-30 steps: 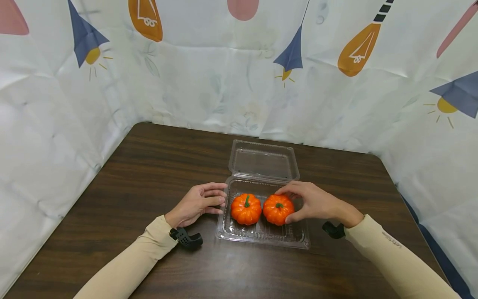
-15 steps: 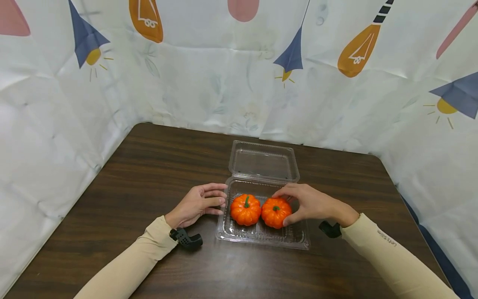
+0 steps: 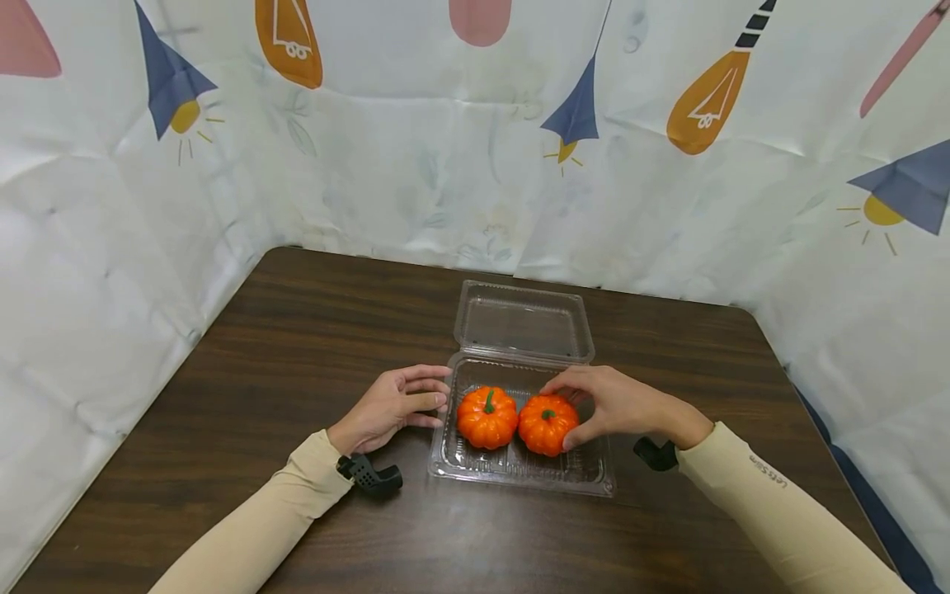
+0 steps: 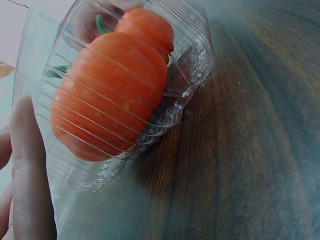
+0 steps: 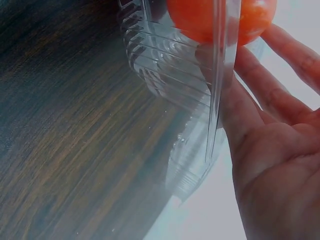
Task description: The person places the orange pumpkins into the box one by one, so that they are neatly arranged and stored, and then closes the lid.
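Note:
Two small orange pumpkins with green stems lie side by side in a clear plastic clamshell box (image 3: 512, 474). My right hand (image 3: 631, 404) reaches over the box's right rim and holds the right pumpkin (image 3: 547, 425) between thumb and fingers. In the right wrist view, the box wall crosses in front of that pumpkin (image 5: 192, 20). Beside the left rim is my left hand (image 3: 393, 404), its fingers loosely extended against the edge. The left pumpkin (image 3: 486, 418) shows large through the ribbed wall in the left wrist view, with the other partly behind it.
The box's lid (image 3: 523, 322) lies folded back behind it, attached along the hinge. Underneath is a dark wood-grain table (image 3: 334, 313). A white printed cloth (image 3: 445, 181) hangs around its far and side edges.
The right pumpkin has shifted slightly left and toward me with my right hand, and now sits closer to the left pumpkin. My left hand has stayed in place.

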{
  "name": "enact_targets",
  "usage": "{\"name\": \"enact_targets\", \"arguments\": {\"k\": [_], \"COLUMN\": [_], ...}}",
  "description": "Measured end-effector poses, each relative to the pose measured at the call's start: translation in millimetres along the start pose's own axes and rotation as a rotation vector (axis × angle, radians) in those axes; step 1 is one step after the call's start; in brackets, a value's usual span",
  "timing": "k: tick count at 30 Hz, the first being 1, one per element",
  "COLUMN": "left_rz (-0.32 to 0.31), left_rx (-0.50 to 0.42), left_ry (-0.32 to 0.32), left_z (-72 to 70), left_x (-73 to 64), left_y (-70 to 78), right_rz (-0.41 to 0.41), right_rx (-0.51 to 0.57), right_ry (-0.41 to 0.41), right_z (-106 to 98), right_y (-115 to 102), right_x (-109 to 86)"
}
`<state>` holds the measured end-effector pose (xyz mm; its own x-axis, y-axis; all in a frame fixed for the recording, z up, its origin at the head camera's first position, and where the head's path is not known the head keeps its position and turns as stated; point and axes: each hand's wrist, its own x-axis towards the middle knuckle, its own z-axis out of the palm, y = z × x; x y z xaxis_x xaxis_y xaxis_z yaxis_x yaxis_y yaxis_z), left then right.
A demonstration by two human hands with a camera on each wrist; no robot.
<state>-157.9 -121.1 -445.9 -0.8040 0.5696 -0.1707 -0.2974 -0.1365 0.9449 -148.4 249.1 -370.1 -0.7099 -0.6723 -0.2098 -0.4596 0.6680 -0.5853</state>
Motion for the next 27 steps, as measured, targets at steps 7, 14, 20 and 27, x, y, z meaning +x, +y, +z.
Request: {"name": "enact_targets", "arguments": {"k": [7,14,20,27], "left_rz": [0.003,0.006,0.009,0.006], "left_rx": [-0.001,-0.001,-0.002,0.001], "left_ry": [-0.004,-0.006,-0.013,-0.012], "left_z": [0.1,-0.2,-0.7,-1.0], "left_x": [-1.1,-1.6,-1.6,-2.0], "left_y": [-0.1,-0.7,-1.0,-0.6], "right_rz": [0.008,0.017,0.028,0.048], "right_rx": [-0.005,-0.022,0.027,0.054], "right_ry": [-0.004,0.001,0.022,0.049], "right_z": [-0.7,-2.1,-6.3,-16.7], "right_y": [-1.0,-2.4,-5.2,-10.0], "right_x": [-2.1,-4.6,-10.3,-20.8]}}
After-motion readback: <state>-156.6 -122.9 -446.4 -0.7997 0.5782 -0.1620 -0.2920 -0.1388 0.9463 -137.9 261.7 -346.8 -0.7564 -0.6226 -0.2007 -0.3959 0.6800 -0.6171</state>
